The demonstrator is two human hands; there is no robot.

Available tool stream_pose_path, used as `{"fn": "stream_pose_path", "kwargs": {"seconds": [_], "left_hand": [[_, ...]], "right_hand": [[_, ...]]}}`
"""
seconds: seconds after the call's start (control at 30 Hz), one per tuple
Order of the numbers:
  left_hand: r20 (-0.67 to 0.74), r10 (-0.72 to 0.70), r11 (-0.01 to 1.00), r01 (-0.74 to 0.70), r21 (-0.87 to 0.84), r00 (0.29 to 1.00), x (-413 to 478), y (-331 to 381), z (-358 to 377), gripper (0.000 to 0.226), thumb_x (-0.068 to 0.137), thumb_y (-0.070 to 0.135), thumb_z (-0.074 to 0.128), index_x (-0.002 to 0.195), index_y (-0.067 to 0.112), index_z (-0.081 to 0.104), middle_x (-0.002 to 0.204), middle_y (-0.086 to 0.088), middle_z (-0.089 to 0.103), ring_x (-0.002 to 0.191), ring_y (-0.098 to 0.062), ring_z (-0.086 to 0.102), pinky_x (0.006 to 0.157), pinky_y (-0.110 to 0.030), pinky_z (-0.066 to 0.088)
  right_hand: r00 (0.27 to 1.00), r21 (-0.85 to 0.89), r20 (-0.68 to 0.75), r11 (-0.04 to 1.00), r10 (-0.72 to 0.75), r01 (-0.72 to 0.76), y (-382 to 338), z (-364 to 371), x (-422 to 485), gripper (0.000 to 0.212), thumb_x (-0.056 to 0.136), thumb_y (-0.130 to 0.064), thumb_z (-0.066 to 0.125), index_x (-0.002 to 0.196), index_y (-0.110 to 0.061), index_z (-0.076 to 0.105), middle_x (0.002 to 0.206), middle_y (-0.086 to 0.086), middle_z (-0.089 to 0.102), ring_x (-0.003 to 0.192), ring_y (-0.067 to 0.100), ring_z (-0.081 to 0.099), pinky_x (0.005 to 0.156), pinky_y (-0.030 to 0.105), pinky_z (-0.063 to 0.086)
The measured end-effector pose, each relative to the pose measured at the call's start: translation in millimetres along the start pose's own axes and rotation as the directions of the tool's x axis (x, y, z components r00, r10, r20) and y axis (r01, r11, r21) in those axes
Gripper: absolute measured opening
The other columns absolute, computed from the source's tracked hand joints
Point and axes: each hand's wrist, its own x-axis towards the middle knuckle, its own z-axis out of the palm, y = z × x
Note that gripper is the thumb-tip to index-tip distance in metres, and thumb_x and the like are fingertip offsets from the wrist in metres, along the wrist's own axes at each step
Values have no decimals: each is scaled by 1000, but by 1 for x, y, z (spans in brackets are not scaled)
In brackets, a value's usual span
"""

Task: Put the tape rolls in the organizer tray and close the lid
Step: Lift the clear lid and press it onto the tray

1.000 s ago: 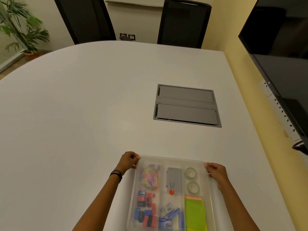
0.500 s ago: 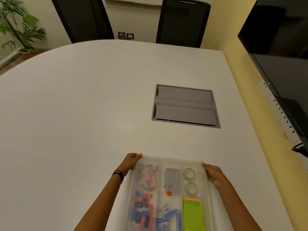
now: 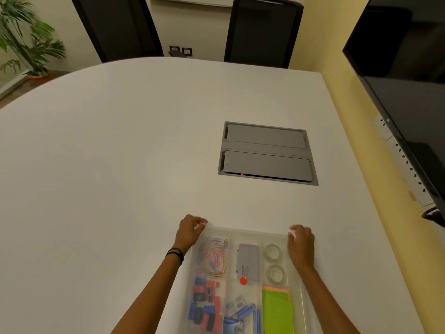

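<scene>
A clear plastic organizer tray (image 3: 245, 233) lies on the white table at the bottom centre, with a translucent lid over it. Two clear tape rolls (image 3: 272, 251) (image 3: 276, 273) lie one behind the other in the tray's far right compartment, seen through the lid. My left hand (image 3: 191, 229) grips the far left corner of the lid. My right hand (image 3: 301, 239) grips the far right corner. Coloured paper clips (image 3: 214, 257), a grey box (image 3: 248, 262), binder clips and green sticky notes (image 3: 277, 309) fill the other compartments.
A grey cable hatch (image 3: 267, 153) is set into the white table (image 3: 120, 165) beyond the tray. Two black chairs (image 3: 262, 30) stand at the far edge. A black screen (image 3: 404, 80) hangs on the yellow wall at right. A potted plant (image 3: 26, 39) stands far left.
Both hands stay at the lid's far corners; their fingers have curled tighter over the edge. The view has shifted slightly.
</scene>
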Motion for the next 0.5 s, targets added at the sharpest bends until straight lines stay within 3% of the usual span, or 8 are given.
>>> {"fn": "stream_pose_path", "kwargs": {"seconds": [0.07, 0.1, 0.17, 0.2, 0.27, 0.5], "left_hand": [[-1, 281, 927, -271, 258, 960, -5, 5, 11, 28, 91, 2, 53, 115, 12, 65, 123, -16, 59, 114, -30, 51, 97, -40, 41], [86, 388, 854, -393, 341, 918, -10, 6, 19, 36, 91, 2, 52, 123, 16, 59, 133, -13, 54, 124, -29, 47, 105, -44, 35], [264, 451, 726, -523, 447, 853, -20, 0, 35, 43, 98, 20, 44, 140, 27, 38, 151, -2, 37, 140, -21, 28, 118, -51, 13], [303, 440, 698, -534, 478, 846, -24, -5, 42, 46, 100, 33, 38, 145, 31, 26, 154, 3, 29, 144, -18, 19, 119, -51, 1], [307, 424, 682, -524, 510, 852, -27, -12, 46, 51, 99, 45, 29, 146, 35, 14, 157, 6, 20, 146, -16, 10, 117, -50, -11], [287, 408, 661, -497, 563, 867, -27, -16, 50, 50, 97, 51, 17, 143, 41, 2, 158, 9, 13, 146, -14, 4, 116, -48, -18]], "right_hand": [[934, -176, 40, 917, -356, 357, -8, 13, -14, 33, 89, 3, 50, 121, -3, 56, 129, 23, 54, 121, 38, 48, 103, 45, 42], [881, -215, 136, 855, -453, 472, -9, 21, -21, 39, 91, 1, 47, 129, -8, 50, 139, 19, 48, 130, 34, 42, 111, 44, 33], [795, -279, 304, 749, -525, 601, -5, 35, -32, 46, 98, -13, 38, 142, -21, 32, 153, 4, 30, 144, 23, 23, 120, 36, 3], [780, -294, 330, 728, -531, 619, -1, 41, -36, 47, 99, -19, 35, 144, -26, 25, 155, -1, 25, 146, 20, 16, 117, 32, -11], [794, -294, 327, 743, -512, 601, 1, 45, -39, 47, 99, -25, 34, 144, -30, 20, 155, -2, 25, 146, 19, 12, 111, 27, -22], [815, -313, 348, 762, -464, 567, 5, 55, -38, 50, 99, -36, 30, 140, -40, 3, 157, -7, 16, 142, 9, -6, 111, 27, -27]]}}
